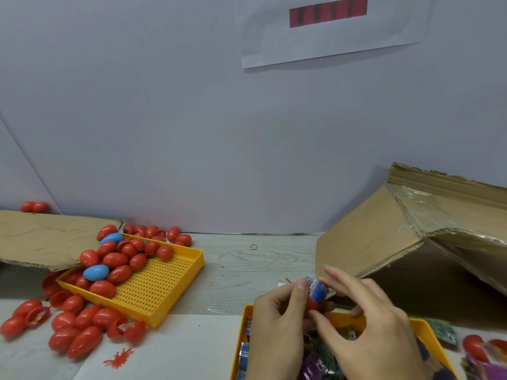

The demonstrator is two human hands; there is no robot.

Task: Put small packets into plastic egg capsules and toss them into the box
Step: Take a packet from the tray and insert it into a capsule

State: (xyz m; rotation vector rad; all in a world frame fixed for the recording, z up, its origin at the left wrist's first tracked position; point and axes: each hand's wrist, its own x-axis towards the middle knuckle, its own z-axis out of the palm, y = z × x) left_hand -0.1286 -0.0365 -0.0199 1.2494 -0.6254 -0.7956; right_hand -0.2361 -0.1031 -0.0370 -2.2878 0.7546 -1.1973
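Observation:
My left hand (277,322) grips an open red egg capsule (313,303) from the left. A small blue packet (317,289) sticks out of its top. My right hand (365,325) pinches the packet and capsule from the right, its fingers curled around them. Both hands hover above a yellow tray (428,331) holding several small packets (244,357). A tilted cardboard box (384,231) stands open just behind my right hand.
A second yellow perforated tray (164,283) at left holds several red eggs (115,260) and two blue ones (96,272). More red eggs (79,333) lie loose on the table beside a cardboard flap (41,239). A rubber band (254,246) lies mid-table.

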